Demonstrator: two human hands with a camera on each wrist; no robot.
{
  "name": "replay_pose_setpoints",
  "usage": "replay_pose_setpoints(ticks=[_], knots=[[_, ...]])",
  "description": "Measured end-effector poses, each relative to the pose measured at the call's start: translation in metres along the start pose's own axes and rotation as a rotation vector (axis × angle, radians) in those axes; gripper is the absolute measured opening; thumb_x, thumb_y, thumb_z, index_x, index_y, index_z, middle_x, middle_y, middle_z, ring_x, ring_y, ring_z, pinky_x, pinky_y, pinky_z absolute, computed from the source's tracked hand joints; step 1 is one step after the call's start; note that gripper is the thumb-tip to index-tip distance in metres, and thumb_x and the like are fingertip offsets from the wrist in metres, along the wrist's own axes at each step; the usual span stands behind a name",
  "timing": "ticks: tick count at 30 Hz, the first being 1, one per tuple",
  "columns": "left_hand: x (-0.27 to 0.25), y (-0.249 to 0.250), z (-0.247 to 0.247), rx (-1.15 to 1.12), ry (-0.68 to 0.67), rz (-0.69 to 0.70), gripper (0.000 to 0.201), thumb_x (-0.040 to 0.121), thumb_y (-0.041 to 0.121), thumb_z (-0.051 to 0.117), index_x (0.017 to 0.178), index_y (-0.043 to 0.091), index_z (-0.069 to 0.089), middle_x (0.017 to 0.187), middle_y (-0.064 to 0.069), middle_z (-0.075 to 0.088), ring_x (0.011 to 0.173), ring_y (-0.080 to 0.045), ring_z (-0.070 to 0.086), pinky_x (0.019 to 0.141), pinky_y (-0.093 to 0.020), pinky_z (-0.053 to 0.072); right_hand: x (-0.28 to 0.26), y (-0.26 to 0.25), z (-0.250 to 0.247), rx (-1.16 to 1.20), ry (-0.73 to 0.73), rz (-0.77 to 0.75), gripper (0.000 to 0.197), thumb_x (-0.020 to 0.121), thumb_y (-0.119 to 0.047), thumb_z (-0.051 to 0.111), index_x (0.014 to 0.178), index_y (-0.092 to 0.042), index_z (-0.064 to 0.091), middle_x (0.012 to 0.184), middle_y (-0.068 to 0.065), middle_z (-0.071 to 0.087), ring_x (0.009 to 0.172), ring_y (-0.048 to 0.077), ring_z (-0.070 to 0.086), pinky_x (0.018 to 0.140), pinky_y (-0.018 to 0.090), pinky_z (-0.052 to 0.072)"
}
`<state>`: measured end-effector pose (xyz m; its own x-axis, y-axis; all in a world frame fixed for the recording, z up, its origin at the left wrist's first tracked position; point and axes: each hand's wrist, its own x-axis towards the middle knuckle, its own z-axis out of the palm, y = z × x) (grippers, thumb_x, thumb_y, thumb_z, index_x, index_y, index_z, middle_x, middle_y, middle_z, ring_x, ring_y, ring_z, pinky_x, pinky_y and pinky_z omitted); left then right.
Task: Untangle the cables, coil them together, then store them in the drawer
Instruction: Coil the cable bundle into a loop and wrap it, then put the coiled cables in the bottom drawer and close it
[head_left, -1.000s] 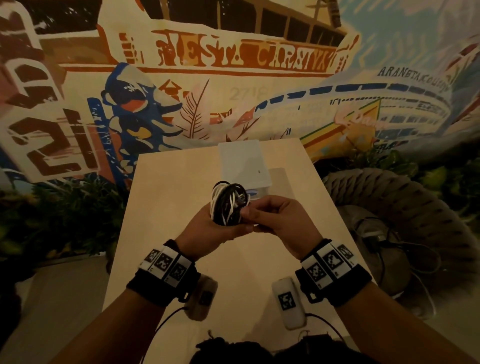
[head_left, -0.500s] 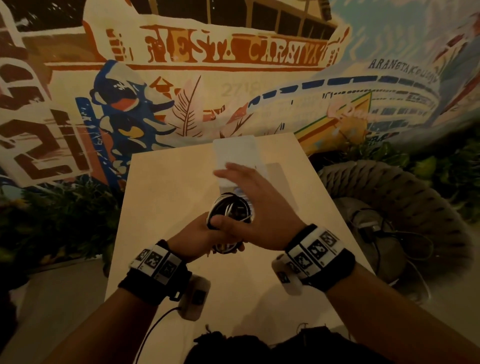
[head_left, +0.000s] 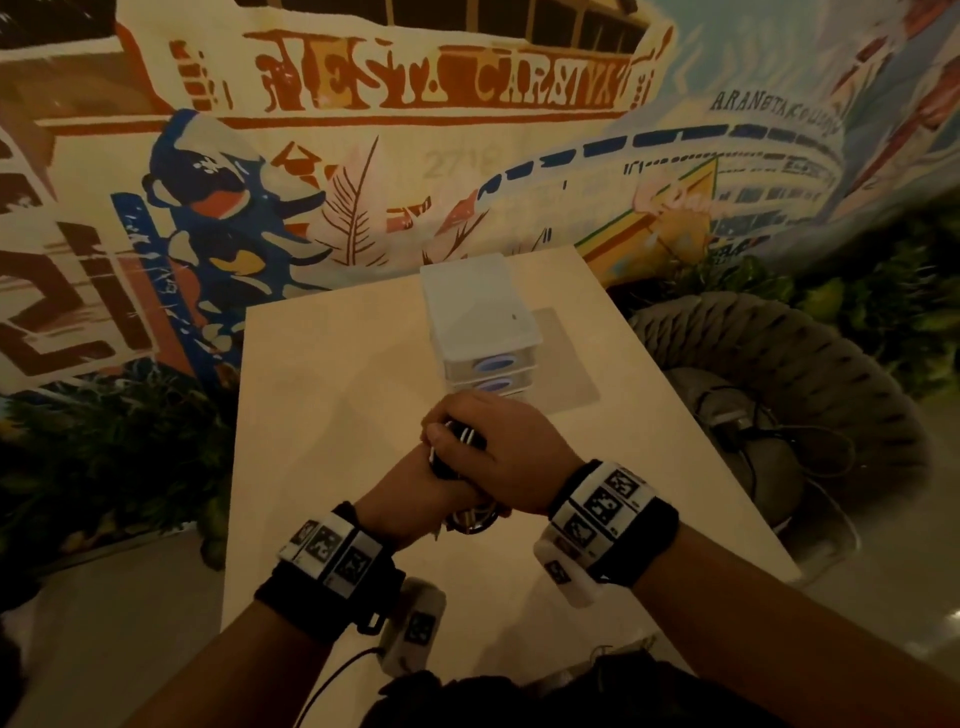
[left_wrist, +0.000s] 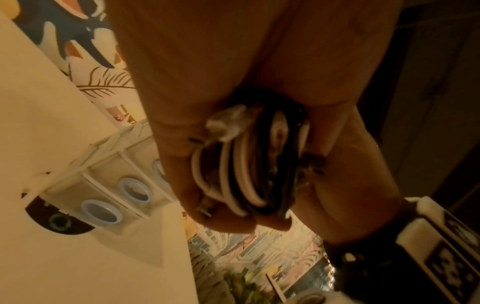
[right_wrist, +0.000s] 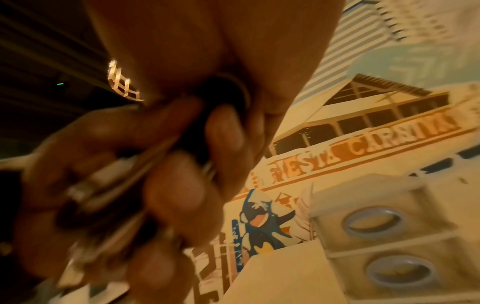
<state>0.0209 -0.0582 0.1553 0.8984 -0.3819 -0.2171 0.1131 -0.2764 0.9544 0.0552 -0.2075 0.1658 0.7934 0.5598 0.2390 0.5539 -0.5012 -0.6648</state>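
Observation:
A coil of black and white cables (head_left: 460, 441) (left_wrist: 249, 164) sits between both hands above the pale table (head_left: 322, 415). My left hand (head_left: 415, 493) (left_wrist: 207, 185) grips the coil from below, fingers curled round its loops. My right hand (head_left: 498, 447) (right_wrist: 182, 185) wraps over the top of the coil, fingers curled on it. A white connector (left_wrist: 228, 123) shows on the bundle. Just beyond the hands stands a small white drawer unit (head_left: 475, 306) (right_wrist: 389, 216) with its drawers closed, each with a blue oval handle (head_left: 496, 362).
A painted mural wall (head_left: 441, 156) rises behind the table. A woven rope chair (head_left: 779, 374) holding dark cables stands to the right. Green plants (head_left: 104, 441) fill the left side. A dark bundle (head_left: 519, 696) lies at the table's near edge.
My right hand, lifted flat over the coil half a second ago, has come down and closed round it. Both hands and the coil moved lower and nearer to me.

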Motion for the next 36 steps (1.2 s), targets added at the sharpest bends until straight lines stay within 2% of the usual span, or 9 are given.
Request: replay_pose_setpoints(ticks=[3,5,10,15,18,21,25,29,36], knots=[[0.011,-0.006,-0.007,0.215,0.005,0.003,0.01,0.088,0.007,0.065,0.094,0.014,0.069,0.074,0.0,0.07,0.063,-0.011,0.066,0.061,-0.032,0.055,-0.016,0.021,0.0,0.168,-0.079,0.123,0.055,0.092,-0.062,0.055,0.143,-0.047,0.041,0.149,-0.022,0.044,0.133,-0.002,0.042,0.109,0.022,0.036],[0.025,-0.009,-0.015,0.389,0.12,-0.017,0.007,0.091,0.016,0.068,0.097,0.018,0.07,0.07,0.007,0.065,0.058,-0.006,0.06,0.059,-0.025,0.047,-0.027,0.039,0.007,0.41,0.11,0.219,0.064,0.091,-0.06,0.058,0.149,-0.045,0.035,0.152,-0.02,0.042,0.136,-0.001,0.042,0.11,0.022,0.037],[0.086,-0.002,-0.054,0.676,0.367,0.098,0.042,0.099,0.027,0.062,0.138,0.013,0.058,0.131,-0.009,0.066,0.12,-0.031,0.06,0.092,-0.019,0.039,-0.033,0.114,0.041,1.01,0.405,0.859,0.039,0.1,-0.047,0.051,0.12,-0.017,0.066,0.125,0.012,0.068,0.105,0.027,0.07,0.094,0.041,0.056],[0.161,0.009,-0.083,0.93,0.377,0.09,0.007,0.097,0.027,0.058,0.102,0.023,0.06,0.097,-0.014,0.07,0.09,-0.042,0.065,0.077,-0.039,0.051,-0.023,0.178,0.081,1.393,0.414,1.211,0.046,0.101,-0.044,0.051,0.115,-0.003,0.067,0.117,0.017,0.069,0.1,0.035,0.068,0.096,0.046,0.053],[0.185,0.0,-0.084,0.992,0.263,0.045,0.017,0.097,0.05,0.051,0.091,0.034,0.049,0.085,-0.004,0.062,0.079,-0.034,0.061,0.074,-0.044,0.053,-0.008,0.2,0.097,1.616,0.554,1.256,0.047,0.103,-0.036,0.049,0.121,0.004,0.064,0.124,0.023,0.066,0.104,0.038,0.066,0.091,0.045,0.054],[0.199,-0.014,-0.083,1.096,0.302,0.015,0.035,0.091,0.025,0.067,0.125,0.017,0.061,0.107,-0.012,0.068,0.094,-0.038,0.063,0.078,-0.041,0.049,0.012,0.216,0.106,1.738,0.641,1.252,0.043,0.105,-0.026,0.043,0.125,0.007,0.062,0.132,0.026,0.062,0.111,0.04,0.063,0.088,0.044,0.054],[0.209,-0.022,-0.08,1.071,0.316,-0.011,0.052,0.087,0.016,0.069,0.137,0.011,0.055,0.131,-0.016,0.062,0.125,-0.039,0.055,0.102,-0.047,0.044,0.036,0.226,0.112,1.834,0.672,1.271,0.044,0.107,-0.024,0.037,0.13,0.008,0.057,0.131,0.025,0.061,0.115,0.041,0.061,0.094,0.044,0.052],[0.213,-0.026,-0.077,1.064,0.362,0.0,0.045,0.087,0.017,0.066,0.132,0.018,0.057,0.113,-0.011,0.068,0.096,-0.038,0.064,0.076,-0.041,0.05,0.049,0.222,0.12,1.846,0.687,1.31,0.035,0.104,-0.02,0.04,0.116,0.005,0.061,0.114,0.023,0.066,0.1,0.039,0.064,0.094,0.045,0.053],[0.214,-0.03,-0.075,1.053,0.395,0.016,0.045,0.088,0.019,0.064,0.132,0.019,0.055,0.113,-0.01,0.068,0.094,-0.037,0.064,0.075,-0.043,0.052,0.071,0.214,0.132,1.843,0.841,1.232,0.023,0.103,-0.014,0.051,0.118,-0.006,0.066,0.105,0.012,0.07,0.097,0.026,0.066,0.088,0.034,0.056]])
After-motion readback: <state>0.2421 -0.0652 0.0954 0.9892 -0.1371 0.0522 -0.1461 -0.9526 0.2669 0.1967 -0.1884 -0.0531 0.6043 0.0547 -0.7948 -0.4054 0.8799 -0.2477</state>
